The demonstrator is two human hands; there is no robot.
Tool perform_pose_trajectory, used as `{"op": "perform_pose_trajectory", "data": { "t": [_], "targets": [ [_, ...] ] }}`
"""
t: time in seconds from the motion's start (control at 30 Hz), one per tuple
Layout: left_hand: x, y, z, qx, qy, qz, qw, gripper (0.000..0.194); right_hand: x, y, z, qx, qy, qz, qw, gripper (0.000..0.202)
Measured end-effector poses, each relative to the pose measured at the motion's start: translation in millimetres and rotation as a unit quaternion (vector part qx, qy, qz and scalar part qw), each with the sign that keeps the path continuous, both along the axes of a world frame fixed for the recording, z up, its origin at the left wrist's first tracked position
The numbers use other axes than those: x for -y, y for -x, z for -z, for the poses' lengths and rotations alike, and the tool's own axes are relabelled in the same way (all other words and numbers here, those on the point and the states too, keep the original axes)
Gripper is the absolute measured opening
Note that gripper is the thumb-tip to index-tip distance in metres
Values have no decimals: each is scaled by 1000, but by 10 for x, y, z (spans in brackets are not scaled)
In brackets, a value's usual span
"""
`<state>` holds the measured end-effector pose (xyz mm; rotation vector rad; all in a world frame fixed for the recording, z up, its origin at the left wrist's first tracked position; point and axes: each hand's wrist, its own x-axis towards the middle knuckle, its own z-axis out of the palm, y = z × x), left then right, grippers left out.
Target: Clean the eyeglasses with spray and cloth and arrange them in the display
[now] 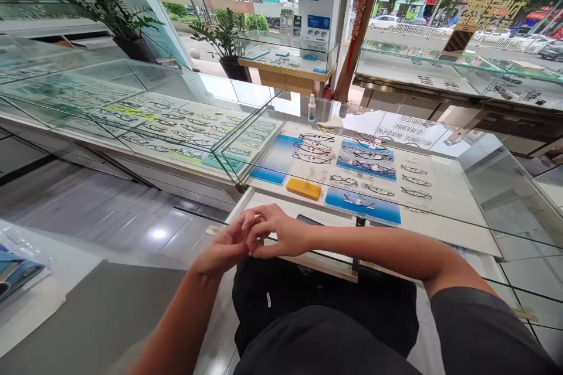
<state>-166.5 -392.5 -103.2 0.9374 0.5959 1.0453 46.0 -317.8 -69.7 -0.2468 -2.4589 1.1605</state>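
My left hand (pixel 223 246) and my right hand (pixel 279 233) meet in front of my body, over the edge of an open drawer (pixel 323 258). The curled fingers of the right hand press against those of the left. Whatever lies between them, if anything, is hidden. Behind the hands, inside the glass display case (pixel 448 228), sit a yellow glasses case (pixel 303 188) and a pair of glasses (pixel 358 202) on a blue card (pixel 387 212). A dark flat object (pixel 310 220) shows in the drawer just beyond the right wrist.
Several more glasses (pixel 416 180) lie in rows in the case. On its glass top stand a spray bottle (pixel 312 108) and a folded cloth (pixel 329 123). Another glass counter (pixel 176 123) runs off to the left. At lower left is a grey surface (pixel 118 310) with a plastic-wrapped packet (pixel 20 269).
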Motion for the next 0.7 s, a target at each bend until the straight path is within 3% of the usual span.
{"op": "perform_pose_trajectory", "data": {
  "t": [0.13,0.27,0.5,0.7],
  "targets": [
    [144,121,181,-13,17,-49,999,41,29,156,45,23,-18,-35,999,6],
    [208,181,278,-32,14,-57,998,42,57,199,71,41,-32,-39,998,9],
    [117,158,287,-31,-3,-65,997,46,-6,215,135,49,-103,-32,993,8],
    [-147,62,245,-6,26,-103,994,64,-158,196,115,57,-135,-12,989,9]
  ]
}}
